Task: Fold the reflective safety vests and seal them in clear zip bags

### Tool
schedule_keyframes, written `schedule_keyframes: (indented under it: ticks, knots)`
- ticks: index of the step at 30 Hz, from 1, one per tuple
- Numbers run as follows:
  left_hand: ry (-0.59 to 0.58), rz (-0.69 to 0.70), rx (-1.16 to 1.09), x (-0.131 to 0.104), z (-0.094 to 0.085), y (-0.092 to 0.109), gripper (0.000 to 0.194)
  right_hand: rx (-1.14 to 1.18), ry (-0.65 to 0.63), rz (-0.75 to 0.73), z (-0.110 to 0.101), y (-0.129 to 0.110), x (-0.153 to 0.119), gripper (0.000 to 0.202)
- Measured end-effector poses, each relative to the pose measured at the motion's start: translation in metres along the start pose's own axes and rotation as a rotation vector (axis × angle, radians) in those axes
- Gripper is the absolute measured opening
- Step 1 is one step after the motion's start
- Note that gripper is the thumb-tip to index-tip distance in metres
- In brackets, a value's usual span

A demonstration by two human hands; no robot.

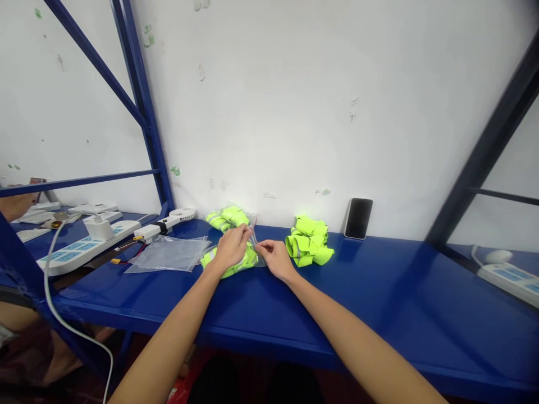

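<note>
My left hand [232, 247] and my right hand [275, 258] both pinch the edge of a clear plastic bag [260, 260] near the middle of the blue table. Inside that bag lies a folded yellow-green reflective piece [240, 266], partly under my left hand. Just behind it rests another bagged yellow-green bundle [229, 217] against the wall. To the right of my right hand sits a loose heap of yellow-green reflective bands [309, 241]. Flat clear bags [168, 253] are stacked to the left of my left hand.
A dark-screened phone [359, 219] leans on the wall at the right. On the left are a power strip [84, 248], a white fan [182, 215] and wires. Blue frame posts stand at the left. Another person's hand [17, 205] shows at the far left.
</note>
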State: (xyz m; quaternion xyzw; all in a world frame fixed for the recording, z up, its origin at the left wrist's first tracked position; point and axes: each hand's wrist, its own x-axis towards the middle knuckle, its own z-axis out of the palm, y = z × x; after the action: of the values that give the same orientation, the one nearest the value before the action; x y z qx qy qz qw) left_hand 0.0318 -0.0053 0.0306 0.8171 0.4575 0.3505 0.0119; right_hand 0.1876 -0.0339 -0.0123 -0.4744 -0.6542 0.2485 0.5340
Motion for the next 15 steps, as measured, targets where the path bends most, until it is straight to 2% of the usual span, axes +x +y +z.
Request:
schedule_keyframes:
  ticks: [15]
  knots:
    - [-0.025,-0.031,0.035,-0.002,-0.002,0.003,0.029,-0.061,0.005,-0.014,0.001,-0.013,-0.004,0.018]
